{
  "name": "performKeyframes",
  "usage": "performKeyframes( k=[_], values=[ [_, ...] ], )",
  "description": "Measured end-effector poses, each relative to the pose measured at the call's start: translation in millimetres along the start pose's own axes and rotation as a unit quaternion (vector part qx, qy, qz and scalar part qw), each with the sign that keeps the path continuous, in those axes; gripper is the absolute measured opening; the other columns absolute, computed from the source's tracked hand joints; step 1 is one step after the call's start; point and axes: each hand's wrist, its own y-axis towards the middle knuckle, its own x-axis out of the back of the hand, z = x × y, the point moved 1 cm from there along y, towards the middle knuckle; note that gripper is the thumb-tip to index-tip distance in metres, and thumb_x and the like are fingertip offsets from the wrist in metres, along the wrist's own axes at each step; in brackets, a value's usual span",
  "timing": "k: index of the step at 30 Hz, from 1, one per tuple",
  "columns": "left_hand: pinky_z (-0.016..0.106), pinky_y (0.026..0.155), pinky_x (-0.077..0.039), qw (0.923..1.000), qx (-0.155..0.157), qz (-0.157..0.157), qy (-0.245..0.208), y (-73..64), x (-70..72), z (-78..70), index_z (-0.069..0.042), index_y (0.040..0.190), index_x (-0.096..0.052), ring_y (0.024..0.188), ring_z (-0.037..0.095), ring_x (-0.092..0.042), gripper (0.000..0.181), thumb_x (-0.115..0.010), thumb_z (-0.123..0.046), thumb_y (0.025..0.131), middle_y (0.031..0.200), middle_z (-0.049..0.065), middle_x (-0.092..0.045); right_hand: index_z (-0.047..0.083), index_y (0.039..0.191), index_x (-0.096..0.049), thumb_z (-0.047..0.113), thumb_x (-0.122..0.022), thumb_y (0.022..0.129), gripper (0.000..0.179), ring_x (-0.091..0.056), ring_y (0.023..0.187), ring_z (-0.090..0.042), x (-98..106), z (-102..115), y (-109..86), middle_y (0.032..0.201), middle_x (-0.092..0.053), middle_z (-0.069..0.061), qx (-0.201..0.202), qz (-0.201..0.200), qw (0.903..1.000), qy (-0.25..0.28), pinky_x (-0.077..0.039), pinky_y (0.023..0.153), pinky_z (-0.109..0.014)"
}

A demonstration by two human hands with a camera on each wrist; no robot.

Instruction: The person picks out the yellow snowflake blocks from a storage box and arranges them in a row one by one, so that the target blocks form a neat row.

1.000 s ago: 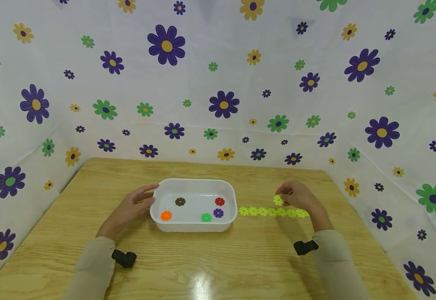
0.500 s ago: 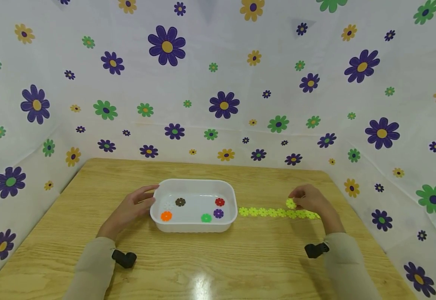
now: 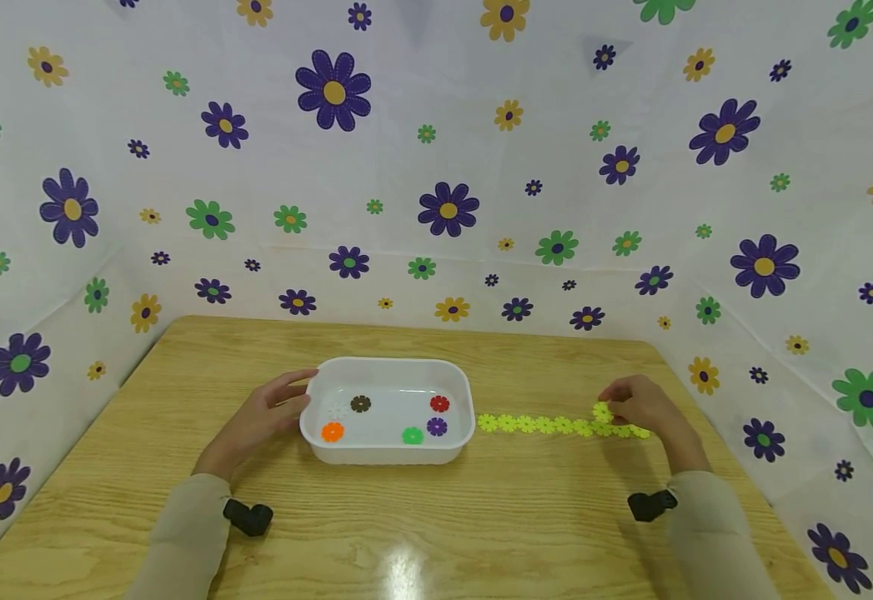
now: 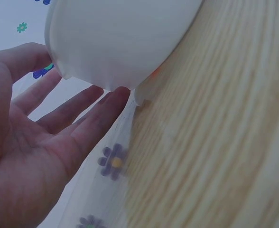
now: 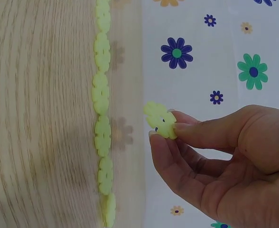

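My left hand [image 3: 256, 419] is at the left end of a white plastic tub [image 3: 387, 455]. In the left wrist view its loosely extended fingertips touch the tub's end wall. Over on the right, my right hand [image 3: 644, 408] pinches a yellow flower-shaped disc [image 5: 159, 118] between thumb and forefinger. This disc is held up just above a row of similar yellow discs [image 3: 526, 424], laid edge to edge on the table. The row runs rightward from beside the tub, and its right end passes below my right hand.
Inside the tub lie loose discs: orange [image 3: 333, 432], brown [image 3: 361, 403], clear, green [image 3: 413, 435], purple [image 3: 437, 427] and red [image 3: 439, 403]. The wooden table [image 3: 331, 533] is enclosed by a white flower-print cloth [image 3: 406, 167] at the back and sides.
My right hand has moved rightward along the row with the yellow disc still pinched, uncovering more of the row. The left hand and the tub have stayed put.
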Motion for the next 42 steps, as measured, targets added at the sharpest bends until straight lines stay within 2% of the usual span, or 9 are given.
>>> performKeyframes(
  k=[4,16,26,35,42],
  values=[
    [0.035,0.107,-0.056,1.0,-0.001,0.003,-0.003,0.4,0.3,0.3,-0.015,0.159,-0.039,0.144,0.047,-0.046,0.058,-0.059,-0.029,0.106,0.161,0.025,-0.04,-0.016,0.117,-0.063,-0.002,-0.054,0.099,0.024,-0.071,0.084,-0.025,5,-8,-1.8,0.112,-0.066,-0.034,0.006,0.001,1.0,0.005,-0.066,0.078,-0.043],
    [0.038,0.109,-0.054,0.9999,0.008,-0.001,0.007,-0.2,-0.6,-0.9,-0.018,0.159,-0.04,0.145,0.045,-0.046,0.058,-0.059,-0.031,0.106,0.162,0.022,-0.04,-0.018,0.114,-0.062,-0.002,-0.052,0.098,0.025,-0.071,0.084,-0.025,18,-30,-7.2,0.111,-0.065,-0.036,-0.013,-0.014,0.9998,-0.01,-0.066,0.077,-0.042],
    [0.043,0.111,-0.053,0.9998,0.005,-0.002,0.018,-0.8,0.1,-0.4,-0.017,0.159,-0.039,0.146,0.046,-0.044,0.058,-0.059,-0.03,0.106,0.164,0.022,-0.038,-0.018,0.114,-0.062,-0.003,-0.052,0.097,0.025,-0.071,0.085,-0.028,23,-53,-5.1,0.111,-0.064,-0.037,-0.043,-0.043,0.9978,-0.025,-0.066,0.078,-0.043],
    [0.046,0.112,-0.051,0.9997,0.009,-0.003,0.023,-2.0,-0.3,-2.2,-0.018,0.16,-0.038,0.148,0.046,-0.042,0.058,-0.058,-0.031,0.106,0.165,0.021,-0.036,-0.019,0.113,-0.063,-0.003,-0.052,0.094,0.027,-0.071,0.083,-0.027,26,-69,-4.9,0.111,-0.064,-0.039,-0.063,-0.062,0.9954,-0.038,-0.065,0.072,-0.037],
    [0.043,0.111,-0.053,0.9999,0.004,-0.002,0.016,-1.7,-0.2,-1.6,-0.016,0.159,-0.039,0.147,0.047,-0.043,0.058,-0.058,-0.029,0.106,0.164,0.023,-0.037,-0.018,0.114,-0.063,-0.003,-0.052,0.095,0.027,-0.07,0.082,-0.027,26,-73,-6.1,0.112,-0.064,-0.039,-0.091,-0.066,0.993,-0.035,-0.065,0.073,-0.037]
  ],
)
